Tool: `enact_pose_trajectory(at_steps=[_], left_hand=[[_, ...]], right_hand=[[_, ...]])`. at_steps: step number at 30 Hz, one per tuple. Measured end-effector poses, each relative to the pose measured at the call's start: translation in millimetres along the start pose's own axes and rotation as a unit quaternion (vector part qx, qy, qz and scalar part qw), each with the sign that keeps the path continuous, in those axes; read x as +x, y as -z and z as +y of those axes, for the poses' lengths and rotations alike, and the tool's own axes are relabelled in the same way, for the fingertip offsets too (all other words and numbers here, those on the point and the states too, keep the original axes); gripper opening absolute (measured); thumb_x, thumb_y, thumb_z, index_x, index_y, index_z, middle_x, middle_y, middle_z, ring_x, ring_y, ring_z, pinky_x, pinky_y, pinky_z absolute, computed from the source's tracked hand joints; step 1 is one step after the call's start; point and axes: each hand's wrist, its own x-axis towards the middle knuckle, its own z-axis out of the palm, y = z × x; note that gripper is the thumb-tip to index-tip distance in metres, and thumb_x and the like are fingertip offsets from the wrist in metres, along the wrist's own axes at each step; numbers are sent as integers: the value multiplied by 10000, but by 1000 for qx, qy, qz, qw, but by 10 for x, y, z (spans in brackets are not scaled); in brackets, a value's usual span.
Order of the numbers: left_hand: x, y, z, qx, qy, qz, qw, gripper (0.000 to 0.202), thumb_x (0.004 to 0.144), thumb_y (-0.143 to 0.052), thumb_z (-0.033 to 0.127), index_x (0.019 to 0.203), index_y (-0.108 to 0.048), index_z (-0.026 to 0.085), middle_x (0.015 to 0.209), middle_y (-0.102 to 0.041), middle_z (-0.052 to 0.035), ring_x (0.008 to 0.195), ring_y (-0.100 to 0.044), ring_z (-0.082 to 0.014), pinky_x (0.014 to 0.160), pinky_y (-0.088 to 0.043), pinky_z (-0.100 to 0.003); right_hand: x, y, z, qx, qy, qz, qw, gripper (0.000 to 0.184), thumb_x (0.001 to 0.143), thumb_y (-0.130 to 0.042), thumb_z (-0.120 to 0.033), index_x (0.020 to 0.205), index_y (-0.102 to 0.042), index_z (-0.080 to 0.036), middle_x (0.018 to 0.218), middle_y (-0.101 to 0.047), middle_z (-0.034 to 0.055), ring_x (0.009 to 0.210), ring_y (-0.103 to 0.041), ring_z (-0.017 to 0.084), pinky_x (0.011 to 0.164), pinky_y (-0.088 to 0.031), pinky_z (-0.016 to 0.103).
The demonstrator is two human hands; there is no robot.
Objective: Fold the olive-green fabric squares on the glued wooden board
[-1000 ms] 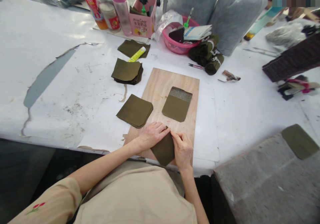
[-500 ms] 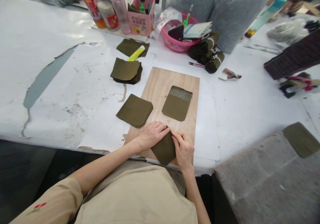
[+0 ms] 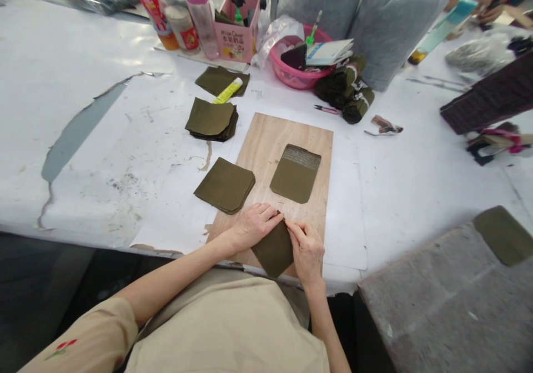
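Note:
An olive-green fabric piece [image 3: 273,252] lies at the near end of a wooden board [image 3: 291,124], one corner pointing toward me. My left hand [image 3: 255,227] presses its upper left edge, with the fingers together and their tips at the top corner. At that same corner my right hand [image 3: 307,246] is closed, pinching the fabric's edge between thumb and fingers. Just beyond, a second olive piece [image 3: 295,180] with a greyish, streaked strip [image 3: 302,155] along its top rests flat on the board. A small stack of olive pieces [image 3: 225,185] overlaps the board's left edge.
Farther left sit another olive fabric stack [image 3: 210,119] and a yellow glue stick [image 3: 227,90] on more fabric. A pink basin [image 3: 291,79], small snips [image 3: 327,109] and dark green yarn bundles [image 3: 357,105] stand behind the board. One olive piece [image 3: 504,234] lies on a grey surface [image 3: 441,295] at right.
Both hands keep their places on the fabric piece, with barely any finger movement. The whole view has shifted very slightly.

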Motion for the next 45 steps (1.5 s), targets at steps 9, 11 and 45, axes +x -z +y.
enact_pose_trajectory(at_steps=[9, 11, 45], left_hand=[[9, 11, 4, 7, -4, 11, 1000, 209, 971, -458, 174, 1139, -574, 131, 963, -587, -79, 909, -552, -204, 823, -489, -350], [14, 15, 5, 10, -5, 12, 1000, 208, 968, -464, 171, 1138, -575, 128, 960, -587, -78, 909, -551, -203, 826, -492, -350], [66, 82, 18, 16, -72, -14, 997, 254, 942, -491, 112, 1189, -549, 98, 1177, -604, -139, 1137, -565, -235, 958, -466, -375]], right_hand=[[-22, -41, 22, 15, 14, 29, 999, 285, 984, -445, -302, 1109, -695, -243, 897, -613, 44, 827, -553, 136, 775, -454, 260], [-24, -43, 24, 18, 13, 37, 999, 282, 983, -450, -300, 1106, -696, -239, 896, -609, 45, 833, -551, 138, 774, -455, 260], [-64, -73, 102, 1, 29, 41, 999, 278, 974, -461, -240, 1146, -679, -260, 916, -611, 42, 838, -565, 142, 771, -464, 263]])
